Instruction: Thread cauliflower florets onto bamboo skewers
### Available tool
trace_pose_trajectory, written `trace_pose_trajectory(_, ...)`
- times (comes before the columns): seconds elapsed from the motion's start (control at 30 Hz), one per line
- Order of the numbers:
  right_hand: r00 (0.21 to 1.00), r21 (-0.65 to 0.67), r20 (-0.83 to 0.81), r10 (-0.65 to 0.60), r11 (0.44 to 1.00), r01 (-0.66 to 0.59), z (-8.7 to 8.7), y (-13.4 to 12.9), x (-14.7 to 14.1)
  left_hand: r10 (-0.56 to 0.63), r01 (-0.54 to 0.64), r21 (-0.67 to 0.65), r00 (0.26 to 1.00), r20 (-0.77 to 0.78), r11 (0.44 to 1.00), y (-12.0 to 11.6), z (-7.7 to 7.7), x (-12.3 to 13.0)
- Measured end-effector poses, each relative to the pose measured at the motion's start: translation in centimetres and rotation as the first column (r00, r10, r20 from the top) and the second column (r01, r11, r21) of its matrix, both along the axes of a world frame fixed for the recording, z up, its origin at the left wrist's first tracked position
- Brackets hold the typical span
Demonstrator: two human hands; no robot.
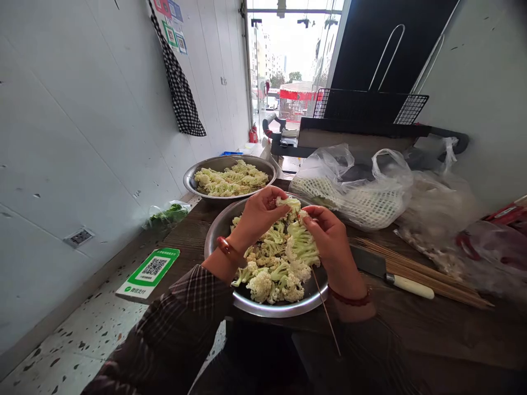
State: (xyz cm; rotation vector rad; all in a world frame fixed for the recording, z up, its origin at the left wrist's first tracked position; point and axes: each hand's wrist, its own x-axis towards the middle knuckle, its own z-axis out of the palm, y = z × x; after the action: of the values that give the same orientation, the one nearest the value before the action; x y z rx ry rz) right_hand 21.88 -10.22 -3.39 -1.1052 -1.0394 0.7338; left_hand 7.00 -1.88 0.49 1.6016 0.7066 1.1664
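Above a metal bowl [211, 233] of cauliflower pieces, my left hand [260, 213] pinches a small cauliflower floret [290, 204]. My right hand [329, 237] is closed on a skewer [327, 315] threaded with cauliflower [302, 246]; the bare end of the stick slants down past the bowl's rim. The fingers of both hands nearly meet, and the skewer's tip is hidden among them. Loose florets [261, 285] lie in the bowl below.
A second metal bowl [189, 181] behind holds skewered cauliflower. On the right lie a cleaver [370, 262], bare bamboo skewers [424, 274] and plastic bags [373, 197]. A green QR-code card [150, 271] is at the table's left edge, near bagged greens [168, 214].
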Motion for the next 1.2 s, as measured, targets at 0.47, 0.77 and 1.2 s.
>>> trace_pose_trajectory(0.47, 1.0, -0.003, -0.012, 0.01, 1.0, -0.01, 0.2, 0.0, 0.0, -0.028, 0.028, 0.0, 0.999, -0.024, 1.0, -0.6, 0.4, 0.1)
trace_pose_trajectory(0.77, 0.999, 0.035, -0.033, -0.022, 0.999, 0.023, 0.1, -0.1, -0.1, -0.028, 0.046, 0.141, 0.992, -0.127, 0.989, -0.4, 0.1, -0.1)
trace_pose_trajectory(1.2, 0.996, 0.091, 0.024, -0.088, 0.992, 0.086, -0.7, 0.2, 0.1, -0.134, 0.135, 0.055, 0.991, -0.026, 0.989, -0.9, 0.0, 0.1)
